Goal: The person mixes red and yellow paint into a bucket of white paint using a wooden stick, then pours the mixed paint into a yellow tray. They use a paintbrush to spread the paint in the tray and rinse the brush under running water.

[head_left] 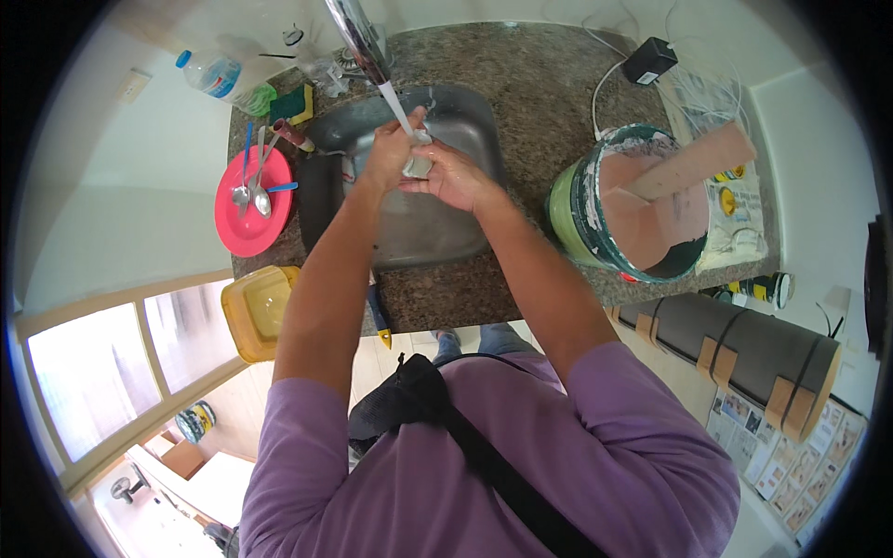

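Over the metal sink (428,242), both my hands meet under water (395,104) running from the chrome tap (358,42). A small pale, wet object (418,166) is between them; its kind is unclear. My left hand (393,156) curls around it from the left. From the right, my right hand (450,177) presses its fingers against the same object. A flat dark piece (321,200) lies along the sink's left rim. Below it, a tool's blue handle with a yellow end (379,314) projects past the counter's front edge, partly hidden by my left forearm.
Left of the sink are a pink plate (244,237) with spoons, a yellow tub (260,312), a sponge (293,104) and a plastic bottle (219,79). To the right stands a bucket (581,209) of pinkish paste with a board (702,160); a black adapter (649,61) lies behind.
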